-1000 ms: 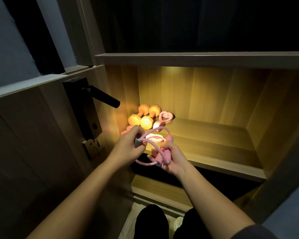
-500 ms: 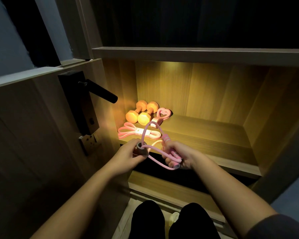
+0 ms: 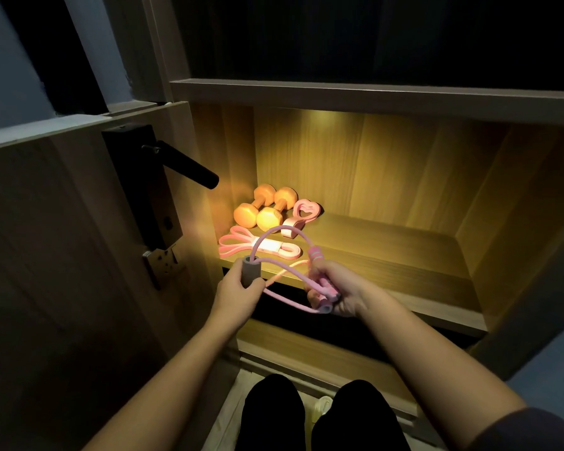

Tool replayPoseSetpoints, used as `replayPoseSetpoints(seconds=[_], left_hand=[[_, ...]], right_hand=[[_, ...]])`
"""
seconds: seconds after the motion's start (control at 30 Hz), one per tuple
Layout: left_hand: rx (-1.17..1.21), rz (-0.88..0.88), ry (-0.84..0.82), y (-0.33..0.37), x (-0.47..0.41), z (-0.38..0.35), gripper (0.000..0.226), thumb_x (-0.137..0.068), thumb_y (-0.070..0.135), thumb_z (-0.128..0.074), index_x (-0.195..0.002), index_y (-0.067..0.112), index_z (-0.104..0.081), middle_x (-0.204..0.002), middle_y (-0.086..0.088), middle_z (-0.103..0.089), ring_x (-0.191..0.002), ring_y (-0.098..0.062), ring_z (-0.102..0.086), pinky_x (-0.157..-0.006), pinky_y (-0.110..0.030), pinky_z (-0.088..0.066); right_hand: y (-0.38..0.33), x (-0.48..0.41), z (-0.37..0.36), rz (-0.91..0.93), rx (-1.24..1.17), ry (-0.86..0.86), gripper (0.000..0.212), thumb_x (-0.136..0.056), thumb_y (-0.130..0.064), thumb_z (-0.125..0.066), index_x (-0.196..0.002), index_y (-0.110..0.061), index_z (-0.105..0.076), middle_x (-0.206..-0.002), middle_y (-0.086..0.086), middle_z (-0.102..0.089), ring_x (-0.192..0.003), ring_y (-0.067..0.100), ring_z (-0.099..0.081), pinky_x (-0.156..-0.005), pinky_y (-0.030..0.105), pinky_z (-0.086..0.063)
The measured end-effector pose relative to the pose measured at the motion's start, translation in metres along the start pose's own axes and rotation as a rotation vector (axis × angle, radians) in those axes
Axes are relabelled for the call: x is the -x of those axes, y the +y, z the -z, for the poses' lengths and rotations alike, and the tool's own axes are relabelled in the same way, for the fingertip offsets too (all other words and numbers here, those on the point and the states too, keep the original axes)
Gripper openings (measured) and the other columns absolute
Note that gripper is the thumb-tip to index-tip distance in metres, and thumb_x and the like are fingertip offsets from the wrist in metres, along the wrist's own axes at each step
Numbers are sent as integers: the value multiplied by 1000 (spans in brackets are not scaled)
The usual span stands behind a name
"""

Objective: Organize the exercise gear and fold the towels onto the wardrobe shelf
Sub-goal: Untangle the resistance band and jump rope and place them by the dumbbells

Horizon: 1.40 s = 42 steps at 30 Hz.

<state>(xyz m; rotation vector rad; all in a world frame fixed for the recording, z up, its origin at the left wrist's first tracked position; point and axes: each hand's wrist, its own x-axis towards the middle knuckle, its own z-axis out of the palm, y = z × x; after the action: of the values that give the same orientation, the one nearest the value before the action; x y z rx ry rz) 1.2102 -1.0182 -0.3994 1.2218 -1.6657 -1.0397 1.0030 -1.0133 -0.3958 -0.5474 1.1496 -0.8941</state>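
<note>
Now both our forearms reached forward and slightly inward, and the hands met just before the front edge of the lit shelf [image 3: 388, 255]. Our left hand [image 3: 238, 296] was set with its back toward us, the wrist a little bent. Its fingers and thumb were wrapped round the grey grip [image 3: 248, 271], which stood nearly upright out of the fist. Our right hand [image 3: 342, 292] sat level with it and close beside, fingers curled tight round the pink grips [image 3: 326, 292], which were bundled together. One striped end stuck up above the forefinger.

The rope [image 3: 287, 270] ran between the two hands in loose loops. One loop arched up over the shelf edge, and another sagged below the hands, before the dark gap under the shelf. We could not tell whether the upper loop touched the shelf.

In the shelf's far left corner two dumbbells [image 3: 264, 211] lay side by side, touching. Just right of them lay a heart gripper [image 3: 304, 214], and nearer us, by the edge, a folded pink band [image 3: 241, 247]. To the left the black door lever [image 3: 189, 167] jutted toward the shelf. Our knees [image 3: 271, 411] showed dark at the bottom, between the forearms.
</note>
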Motion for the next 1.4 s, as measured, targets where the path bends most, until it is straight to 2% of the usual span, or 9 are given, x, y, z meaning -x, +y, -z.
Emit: replayPoseSetpoints(seconds=[0.1, 0.2, 0.53, 0.67, 0.77, 0.93, 1.13, 1.27, 1.4], left_hand=[[59, 8, -53, -2, -1, -2, 10, -94, 14, -59, -99, 22, -57, -96, -15, -60, -87, -26, -57, -71, -30, -46], [68, -28, -36, -5, 1, 0, 13, -93, 17, -62, -99, 29, -60, -98, -8, -64, -89, -15, -60, -72, -25, -49], [219, -29, 211, -6, -1, 0, 16, -95, 13, -58, -96, 30, -58, -89, 0, -62, -80, -8, -63, -65, -19, -51], [53, -6, 196, -13, -12, 8, 23, -91, 9, -64, -108, 23, -56, -99, 9, -60, -91, -7, -59, -66, -14, -44], [-123, -15, 76, -21, -23, 6, 25, -90, 15, -68, -110, 24, -55, -98, 13, -58, -87, -1, -56, -64, -11, -42], [-490, -56, 51, -31, -59, 1, 22, -83, 26, -75, -101, 16, -69, -101, 3, -63, -90, -14, -60, -74, -31, -53], [-484, -98, 142, -45, -122, -5, 14, -85, 13, -69, -95, 5, -63, -90, -7, -64, -84, -25, -62, -68, -25, -46], [-532, -120, 203, -55, -168, -2, 14, -91, 11, -62, -101, 4, -56, -96, -14, -61, -87, -33, -61, -78, -41, -52], [-760, -111, 275, -62, -211, 6, 23, -99, 24, -51, -118, 10, -50, -106, -14, -59, -88, -34, -65, -77, -40, -53]], right_hand=[[-1, -5, 5, -8, -165, 91, 14, -81, -10, -52, -73, -11, -40, -61, 3, -36, -44, 15, -40, -42, 22, -39], [3, -8, 12, -53, -165, 156, 16, -89, -18, -55, -87, -6, -44, -51, 9, -54, -41, 21, -54, -52, 28, -49], [18, -14, 13, -157, -39, 101, 10, -83, -12, -51, -88, -6, -45, -55, 6, -47, -40, 14, -48, -38, 20, -44], [13, -13, 16, -146, -12, 155, 8, -84, -12, -49, -85, -8, -42, -52, 5, -47, -39, 13, -48, -38, 19, -43], [7, -16, 17, -71, 42, 236, 14, -91, -20, -52, -85, -10, -44, -70, 9, -52, -56, 20, -53, -41, 21, -47], [-11, -36, 16, 16, 72, 296, 14, -93, -18, -57, -86, -9, -50, -65, 8, -50, -54, 21, -51, -48, 30, -53], [-42, -81, 16, 26, 115, 281, 18, -90, -25, -67, -85, -9, -60, -59, 11, -58, -50, 22, -61, -52, 33, -55], [-58, -126, 10, 79, 184, 200, 31, -94, -28, -60, -69, -9, -61, -59, 11, -60, -60, 24, -63, -65, 31, -52], [-75, -169, -5, 49, 178, 135, 23, -94, -29, -63, -111, -13, -62, -86, 9, -71, -78, 22, -69, -77, 37, -55]])
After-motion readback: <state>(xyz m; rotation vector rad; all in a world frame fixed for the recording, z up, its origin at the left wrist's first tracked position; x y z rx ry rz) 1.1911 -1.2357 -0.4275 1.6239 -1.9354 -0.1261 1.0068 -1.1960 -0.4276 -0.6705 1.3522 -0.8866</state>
